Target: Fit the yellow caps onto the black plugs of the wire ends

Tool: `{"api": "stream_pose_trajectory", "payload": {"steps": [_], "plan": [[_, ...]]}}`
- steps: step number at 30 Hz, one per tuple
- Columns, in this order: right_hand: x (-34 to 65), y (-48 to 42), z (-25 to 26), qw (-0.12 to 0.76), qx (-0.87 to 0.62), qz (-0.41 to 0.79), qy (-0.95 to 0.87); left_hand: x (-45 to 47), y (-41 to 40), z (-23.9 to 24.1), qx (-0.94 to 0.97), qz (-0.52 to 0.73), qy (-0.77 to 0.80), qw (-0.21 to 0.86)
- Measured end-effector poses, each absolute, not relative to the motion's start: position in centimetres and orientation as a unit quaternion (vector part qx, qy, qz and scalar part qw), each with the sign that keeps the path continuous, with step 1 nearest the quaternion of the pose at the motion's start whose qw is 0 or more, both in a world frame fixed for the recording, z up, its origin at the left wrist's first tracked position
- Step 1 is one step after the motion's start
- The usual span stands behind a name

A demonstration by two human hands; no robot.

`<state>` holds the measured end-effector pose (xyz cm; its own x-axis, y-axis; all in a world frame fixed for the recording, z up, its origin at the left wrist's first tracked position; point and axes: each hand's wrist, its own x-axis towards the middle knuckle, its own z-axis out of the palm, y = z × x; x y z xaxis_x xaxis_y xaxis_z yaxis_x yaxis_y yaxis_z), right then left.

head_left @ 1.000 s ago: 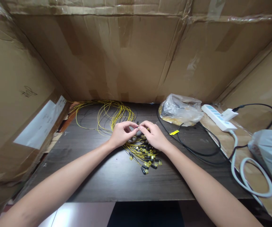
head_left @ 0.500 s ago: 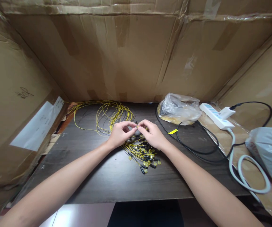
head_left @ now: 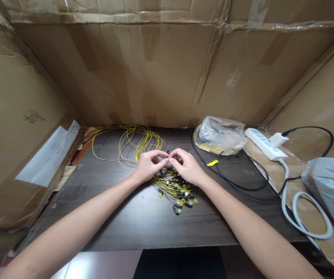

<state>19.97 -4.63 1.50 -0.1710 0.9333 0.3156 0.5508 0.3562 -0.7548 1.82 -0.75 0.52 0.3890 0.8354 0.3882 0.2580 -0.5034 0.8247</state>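
My left hand (head_left: 149, 166) and my right hand (head_left: 186, 166) meet over a bundle of thin yellow wires (head_left: 162, 184). Both pinch with thumb and forefinger, the tips nearly touching. What sits between them is tiny and mostly hidden, so I cannot make it out. Below my right hand, the wires end in several black connectors (head_left: 175, 209), many with clear yellow caps (head_left: 183, 201). Small round greyish pieces show under the fingertips, partly covered. Behind my left hand the wires run on as loose loops (head_left: 148, 141) towards the back left.
A dark wooden table (head_left: 120, 228) stands between cardboard walls (head_left: 132, 73). At the back right lies a clear plastic bag (head_left: 220, 133), beside a black cable (head_left: 242, 186) with a yellow tag (head_left: 212, 162). Further right are a white power strip (head_left: 264, 144) and a pale plastic bag (head_left: 331, 190).
The view has shifted very slightly. Both hands keep their pinch in nearly the same place, with only small finger movement.
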Motion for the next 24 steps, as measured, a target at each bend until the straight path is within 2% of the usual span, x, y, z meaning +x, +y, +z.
{"api": "stream_pose_trajectory", "payload": {"steps": [6,12,19,24], "plan": [[20.05,-4.47,1.27,0.353,-0.516,0.259,-0.736,1.81,-0.82,0.45,0.764,0.421,0.349,0.342],[19.92,-4.60,1.35,0.391,-0.519,0.241,-0.721,1.78,-0.75,0.37,0.761,0.418,0.361,0.341],[19.93,-4.47,1.25,0.362,-0.513,0.263,-0.732,1.81,-0.88,0.55,0.759,0.423,0.350,0.349],[19.93,-4.66,1.39,0.393,-0.516,0.237,-0.723,1.84,-0.93,0.61,0.749,0.427,0.358,0.359]]}}
